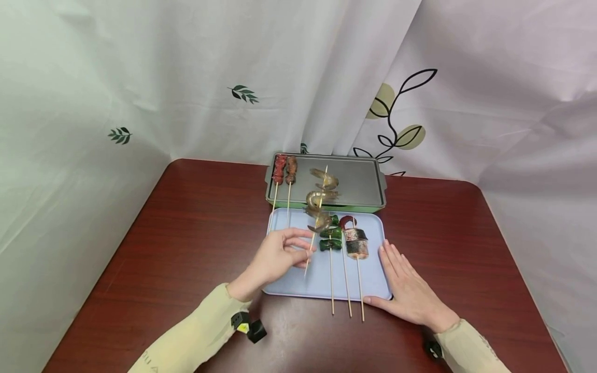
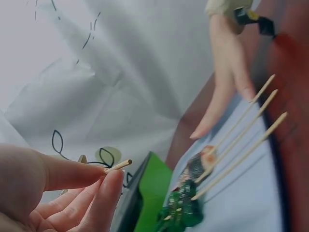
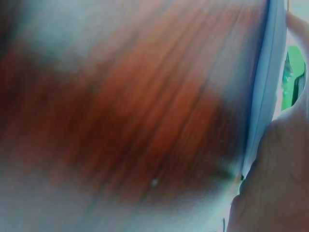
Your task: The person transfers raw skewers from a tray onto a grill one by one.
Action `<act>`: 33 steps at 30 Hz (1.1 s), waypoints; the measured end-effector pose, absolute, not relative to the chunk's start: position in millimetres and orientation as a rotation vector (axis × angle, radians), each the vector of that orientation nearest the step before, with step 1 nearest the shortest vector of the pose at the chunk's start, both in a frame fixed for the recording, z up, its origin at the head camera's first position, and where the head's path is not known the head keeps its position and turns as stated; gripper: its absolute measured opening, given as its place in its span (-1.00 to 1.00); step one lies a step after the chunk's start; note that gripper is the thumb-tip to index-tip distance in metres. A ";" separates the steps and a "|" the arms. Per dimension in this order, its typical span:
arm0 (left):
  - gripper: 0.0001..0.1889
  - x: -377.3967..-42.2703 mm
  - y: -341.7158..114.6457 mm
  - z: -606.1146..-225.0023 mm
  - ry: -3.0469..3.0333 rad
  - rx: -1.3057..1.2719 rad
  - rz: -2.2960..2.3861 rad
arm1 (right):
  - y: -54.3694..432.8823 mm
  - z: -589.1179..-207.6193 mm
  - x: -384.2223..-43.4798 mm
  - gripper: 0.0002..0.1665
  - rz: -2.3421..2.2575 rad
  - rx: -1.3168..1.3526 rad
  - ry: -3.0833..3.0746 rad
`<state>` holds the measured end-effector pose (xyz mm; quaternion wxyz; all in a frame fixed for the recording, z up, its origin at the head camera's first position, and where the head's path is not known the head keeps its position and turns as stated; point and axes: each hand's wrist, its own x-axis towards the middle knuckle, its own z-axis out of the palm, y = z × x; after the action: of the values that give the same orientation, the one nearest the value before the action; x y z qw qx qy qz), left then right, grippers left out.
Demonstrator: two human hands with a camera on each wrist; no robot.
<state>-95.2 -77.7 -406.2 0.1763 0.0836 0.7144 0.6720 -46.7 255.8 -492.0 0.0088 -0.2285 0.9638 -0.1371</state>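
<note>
My left hand (image 1: 280, 255) pinches the stick of a shrimp skewer (image 1: 322, 199) between thumb and fingers, above the left part of a light blue tray (image 1: 289, 282). The skewer's shrimp reach from over the tray to over the grill pan (image 1: 356, 178) behind it. With straight fingers, my right hand (image 1: 410, 290) lies at the tray's right edge, thumb at the front corner. On the tray are a green pepper skewer (image 1: 330, 244) and a fish skewer (image 1: 357, 243), with another stick between them. In the left wrist view, thumb and fingertips meet at the stick's end (image 2: 126, 163).
Two meat skewers, one red (image 1: 279, 168) and one brown (image 1: 291, 168), lie on the pan's left side, their sticks reaching over the tray. Three stick ends jut past the tray's front edge. A white curtain (image 1: 210, 77) hangs behind the dark red table (image 1: 186, 233).
</note>
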 end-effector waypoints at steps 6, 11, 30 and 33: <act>-0.62 -123.1 -75.9 -390.9 2.089 0.216 1.915 | 255.9 -491.6 -47.1 0.40 -0.422 -0.710 3.008; -0.61 -146.9 -71.5 -382.5 2.096 0.181 1.929 | 256.0 -490.9 -47.2 0.41 -0.424 -0.704 3.006; -0.61 -190.5 -57.6 -395.1 2.014 -0.063 1.951 | 255.9 -491.8 -46.7 0.40 -0.415 -0.722 3.018; -0.61 -190.5 -57.3 -396.4 2.020 -0.096 1.926 | 255.7 -492.4 -46.4 0.40 -0.419 -0.715 3.014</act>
<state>-190.5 -57.3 -396.4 0.1734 -0.0337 0.7123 0.6792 -46.4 255.7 -492.4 0.0078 -0.2288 0.9642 -0.1339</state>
